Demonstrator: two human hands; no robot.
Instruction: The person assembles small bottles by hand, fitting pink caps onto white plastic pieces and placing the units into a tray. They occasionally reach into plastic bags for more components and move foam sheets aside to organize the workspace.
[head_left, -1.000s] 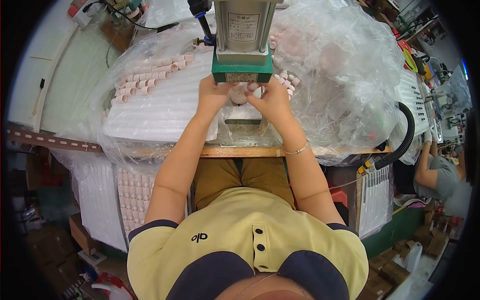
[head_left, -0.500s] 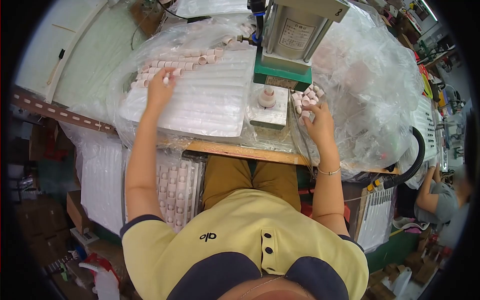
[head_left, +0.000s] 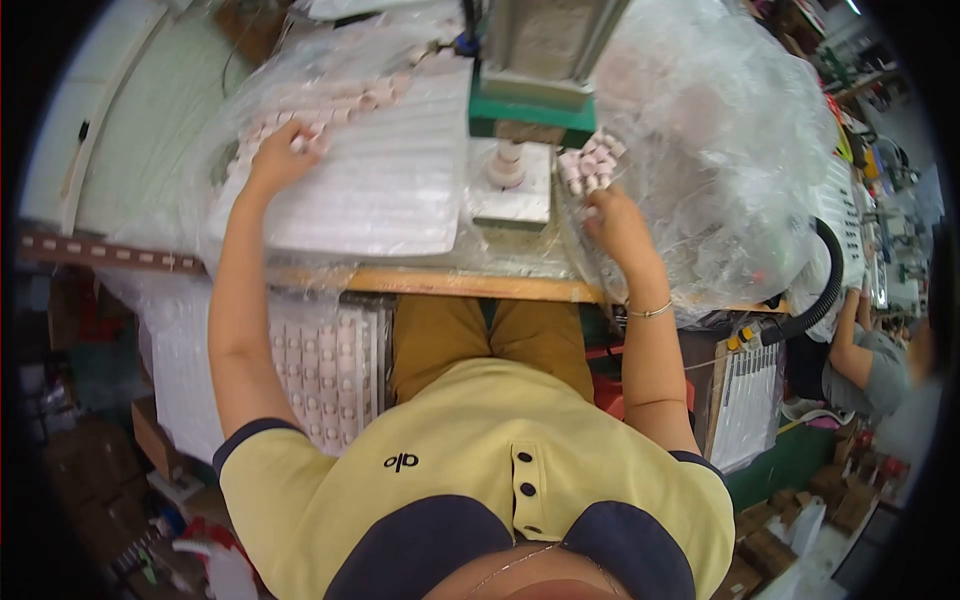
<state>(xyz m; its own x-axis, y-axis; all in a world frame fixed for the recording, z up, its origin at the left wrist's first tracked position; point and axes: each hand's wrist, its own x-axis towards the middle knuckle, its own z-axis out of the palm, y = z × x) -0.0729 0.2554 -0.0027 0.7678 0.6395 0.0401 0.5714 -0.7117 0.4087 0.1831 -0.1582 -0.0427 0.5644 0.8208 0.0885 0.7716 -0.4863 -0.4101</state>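
Note:
My left hand (head_left: pixel 278 160) is over the left part of a white foam sheet (head_left: pixel 370 195), its fingers closed round a small pale pink cap (head_left: pixel 300 144). Rows of similar pink pieces (head_left: pixel 345 108) lie along the sheet's far side. My right hand (head_left: pixel 618 225) is at the near edge of a pile of small pale pieces (head_left: pixel 590 162), fingers drawn together; blur hides what they hold. Between my hands is a press with a green block (head_left: pixel 530 118). Below it a pale round part (head_left: pixel 506 165) stands on a metal base (head_left: pixel 513 205).
Clear plastic bags (head_left: pixel 710 150) bulge at the right of the bench, near a black hose (head_left: pixel 828 285). A wooden strip (head_left: pixel 470 284) edges the bench. Below left is a tray of pale parts (head_left: pixel 320 370). Another person (head_left: pixel 865 365) sits far right.
The view has shifted, so the bench appears further left and higher. My left hand has moved slightly toward me over the sheet. My right fingers have drawn together beside the pile.

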